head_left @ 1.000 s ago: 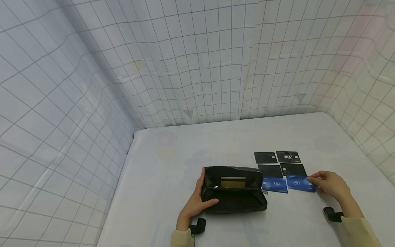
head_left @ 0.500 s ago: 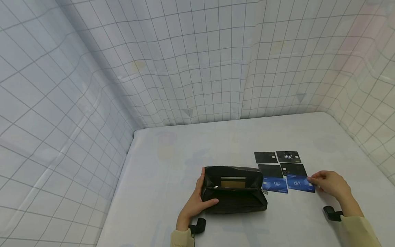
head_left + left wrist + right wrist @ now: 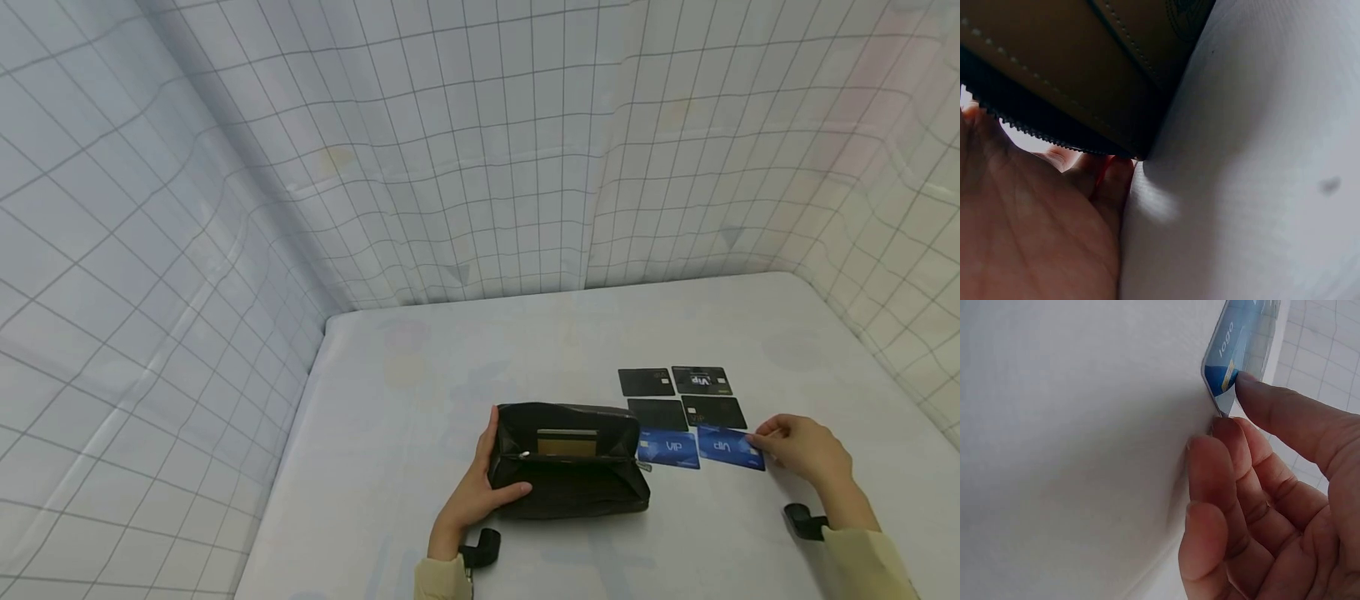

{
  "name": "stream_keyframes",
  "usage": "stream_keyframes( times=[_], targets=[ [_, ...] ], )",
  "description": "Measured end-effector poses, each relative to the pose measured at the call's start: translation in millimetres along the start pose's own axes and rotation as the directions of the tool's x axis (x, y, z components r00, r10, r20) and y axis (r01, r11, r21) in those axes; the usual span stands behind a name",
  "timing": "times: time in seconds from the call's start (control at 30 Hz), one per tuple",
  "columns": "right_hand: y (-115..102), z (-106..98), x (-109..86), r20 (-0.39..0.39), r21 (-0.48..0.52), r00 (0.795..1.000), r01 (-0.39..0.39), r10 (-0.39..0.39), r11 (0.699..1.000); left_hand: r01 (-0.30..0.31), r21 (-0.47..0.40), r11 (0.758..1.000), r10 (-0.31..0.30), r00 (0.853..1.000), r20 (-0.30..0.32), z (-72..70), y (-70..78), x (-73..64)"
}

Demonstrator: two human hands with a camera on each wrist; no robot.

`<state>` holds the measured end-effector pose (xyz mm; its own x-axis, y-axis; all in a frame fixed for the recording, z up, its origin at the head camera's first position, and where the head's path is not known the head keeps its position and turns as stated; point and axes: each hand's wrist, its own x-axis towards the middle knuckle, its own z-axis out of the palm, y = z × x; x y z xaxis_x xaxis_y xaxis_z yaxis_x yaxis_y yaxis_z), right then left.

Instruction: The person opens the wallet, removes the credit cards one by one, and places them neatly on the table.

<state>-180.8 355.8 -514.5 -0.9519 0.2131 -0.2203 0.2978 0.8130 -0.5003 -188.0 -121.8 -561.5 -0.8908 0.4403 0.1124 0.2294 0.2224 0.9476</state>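
Note:
A black zip wallet (image 3: 570, 492) stands spread open on the white table, its mouth up. My left hand (image 3: 476, 487) grips its left end, thumb over the front edge and fingers along the side. In the left wrist view the wallet's stitched outer side (image 3: 1079, 81) and zip teeth show beside the palm (image 3: 1035, 212). To the right, my right hand (image 3: 810, 450) pinches the right end of a blue VIP card (image 3: 723, 447) between thumb and fingertips. The right wrist view shows the card's corner (image 3: 1225, 369) under the thumb, with the other fingers (image 3: 1210, 469) curled below.
A second blue VIP card (image 3: 667, 448) lies between the wallet and the pinched one. Several black cards (image 3: 712, 412) lie in two rows behind them. Inside the wallet a gold-coloured card (image 3: 567, 447) shows. White grid-patterned curtains (image 3: 480, 167) enclose the table (image 3: 390, 392).
The pinched blue card has turned slightly and slid a little away from the black card behind it. My left hand and the wallet have stayed put.

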Motion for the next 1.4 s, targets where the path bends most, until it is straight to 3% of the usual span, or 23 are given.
stream_keyframes(
  times=[0.37,0.97,1.03,1.2,1.3,1.4],
  targets=[
    [-0.4,-2.8,-0.4,0.014,0.003,1.0,-0.018,0.018,1.0,0.029,0.004,1.0,-0.029,1.0,-0.005,2.1,1.4,-1.4],
    [-0.7,-5.3,0.0,-0.003,-0.01,1.0,-0.009,0.009,1.0,0.006,0.014,1.0,-0.005,1.0,-0.02,5.3,3.9,-2.6],
    [-1.8,-5.0,0.4,-0.004,-0.011,1.0,-0.003,0.003,1.0,0.0,0.01,1.0,0.0,1.0,-0.025,5.3,6.2,-3.3],
    [-9.1,-3.9,0.9,-0.024,-0.039,1.0,0.0,-0.001,0.999,-0.013,0.013,1.0,0.013,1.0,-0.011,2.4,29.6,-7.3],
    [-21.2,-1.1,-0.9,-0.061,-0.054,0.997,0.051,-0.054,0.997,0.006,0.025,1.0,-0.007,1.0,0.01,-0.6,41.0,-9.7],
    [-47.2,5.4,-3.9,-0.09,-0.008,0.978,0.189,-0.189,0.982,0.023,0.038,0.999,-0.023,1.0,0.018,-4.0,44.6,-10.7]
  ],
)
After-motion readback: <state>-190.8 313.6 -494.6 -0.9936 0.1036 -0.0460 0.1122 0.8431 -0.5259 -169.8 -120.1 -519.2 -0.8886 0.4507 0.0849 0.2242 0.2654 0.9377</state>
